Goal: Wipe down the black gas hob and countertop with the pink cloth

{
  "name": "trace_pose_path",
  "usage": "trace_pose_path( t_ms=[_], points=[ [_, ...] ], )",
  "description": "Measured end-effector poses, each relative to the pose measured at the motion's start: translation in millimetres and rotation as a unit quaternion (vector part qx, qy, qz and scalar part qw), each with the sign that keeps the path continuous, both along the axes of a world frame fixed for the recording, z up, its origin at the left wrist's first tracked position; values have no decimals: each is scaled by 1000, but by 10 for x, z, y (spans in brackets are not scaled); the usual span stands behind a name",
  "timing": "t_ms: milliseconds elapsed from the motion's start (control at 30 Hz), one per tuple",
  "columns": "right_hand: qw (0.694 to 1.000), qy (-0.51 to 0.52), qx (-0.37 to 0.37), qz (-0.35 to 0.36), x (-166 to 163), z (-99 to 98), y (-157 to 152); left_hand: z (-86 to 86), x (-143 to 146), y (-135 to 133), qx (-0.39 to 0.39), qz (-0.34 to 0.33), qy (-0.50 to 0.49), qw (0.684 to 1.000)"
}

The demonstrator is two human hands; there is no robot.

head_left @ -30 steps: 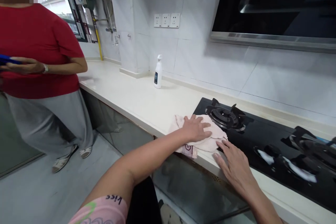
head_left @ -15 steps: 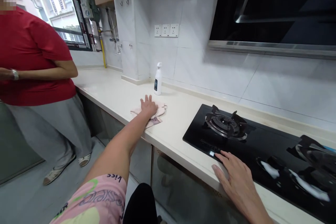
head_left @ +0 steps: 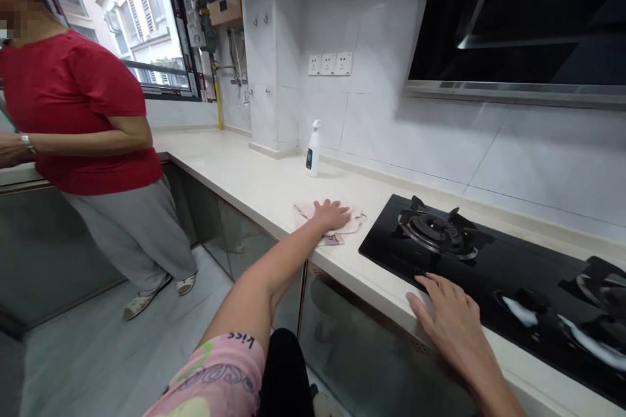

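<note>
My left hand (head_left: pixel 331 215) lies flat with fingers spread on a pale pink cloth (head_left: pixel 353 221), pressing it against the cream countertop (head_left: pixel 229 172). The cloth is spread out and wrinkled, just left of the black gas stove (head_left: pixel 386 244). Behind it a white spray bottle (head_left: pixel 313 151) with a dark label stands upright near the wall. My right hand (head_left: pixel 450 313) rests at the front edge of the stove, fingers stretched onto the glass and thumb apart over the counter edge. It holds nothing.
A person in a red shirt (head_left: pixel 83 111) stands at the left by the counter. A black range hood (head_left: pixel 513 19) hangs above the stove. Burner grates (head_left: pixel 437 231) stick up from the glass. Wall sockets (head_left: pixel 330 64) sit above the bottle; cabinets run below the counter.
My left hand and the cloth have slid right along the counter, closer to the stove. My right hand stays at the stove's front edge. The view has turned slightly left.
</note>
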State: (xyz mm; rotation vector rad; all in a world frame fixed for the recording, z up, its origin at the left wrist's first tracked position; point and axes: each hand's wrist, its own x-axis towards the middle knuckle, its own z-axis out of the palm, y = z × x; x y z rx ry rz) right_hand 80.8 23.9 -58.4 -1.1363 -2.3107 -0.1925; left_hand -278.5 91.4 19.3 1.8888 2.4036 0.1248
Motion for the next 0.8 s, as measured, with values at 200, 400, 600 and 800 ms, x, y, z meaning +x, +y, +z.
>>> trace_pose_path(
  t_ms=[200,400,600,800],
  points=[
    [1000,10,-12,4,31,-12,34,13,495,-321,10,-105,-4,994],
    [1000,19,10,15,71,-143,65,-6,402,-1008,28,-171,-13,985],
    [998,13,48,47,145,-224,30,-26,196,-1343,42,-190,-32,980],
    [994,-26,89,50,131,-225,-25,45,269,-936,1,-178,-44,983]
  ],
)
